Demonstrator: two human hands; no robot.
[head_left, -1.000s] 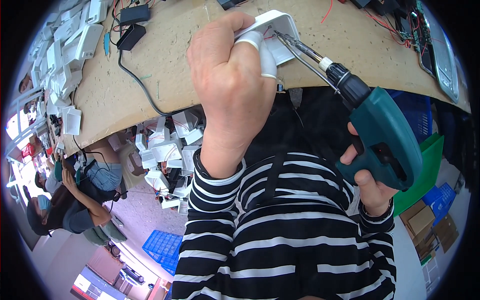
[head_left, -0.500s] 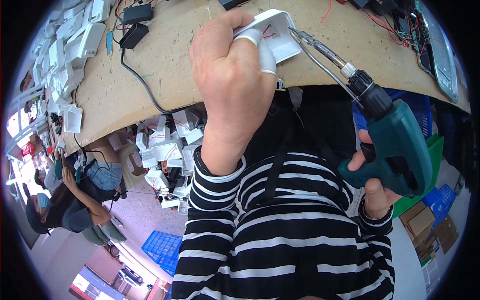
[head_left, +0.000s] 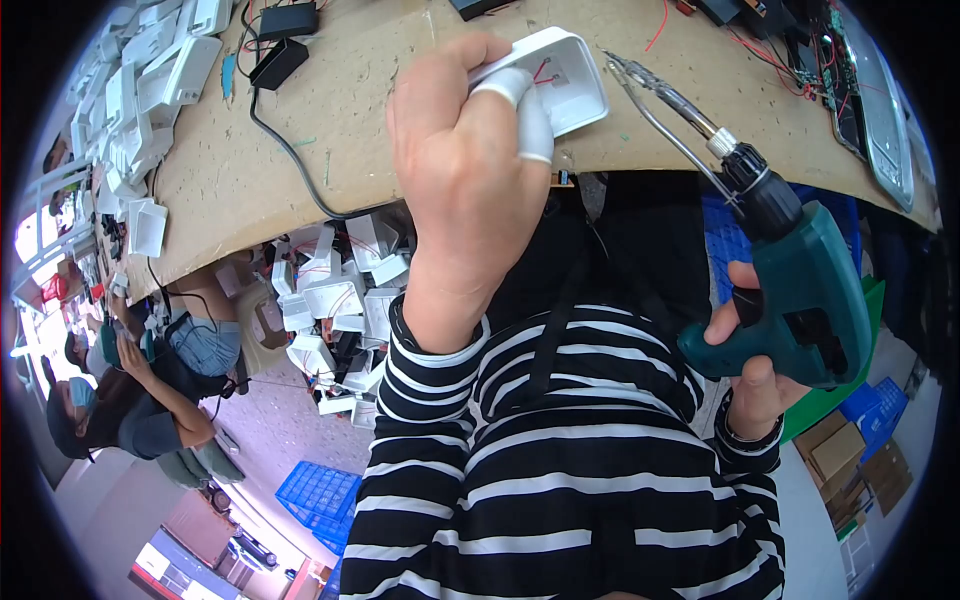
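Note:
My left hand [head_left: 465, 165], with white finger cots on some fingers, is closed on a white plastic housing [head_left: 582, 85] above the table's near edge. The housing's hollow side is turned to the right, and short red wires [head_left: 543, 72] show inside it. My right hand [head_left: 750, 340] grips a green pistol-style soldering gun [head_left: 815, 290], fingers around its handle and trigger. A thin metal feed tube runs beside the gun's iron. The iron's tip points up and left, a small gap to the right of the housing, not touching it.
White housings [head_left: 145, 90] lie heaped on the table [head_left: 340, 110] at the far left. Black boxes [head_left: 280, 62] and a black cable are nearby. More housings [head_left: 335, 295] fill a container below the edge. Wired circuit parts [head_left: 835, 80] lie at right. Another person [head_left: 150, 400] works at left.
The soldering gun's tip has drawn away to the right from the housing, leaving a gap. My left hand and the housing have shifted slightly to the right and down in view.

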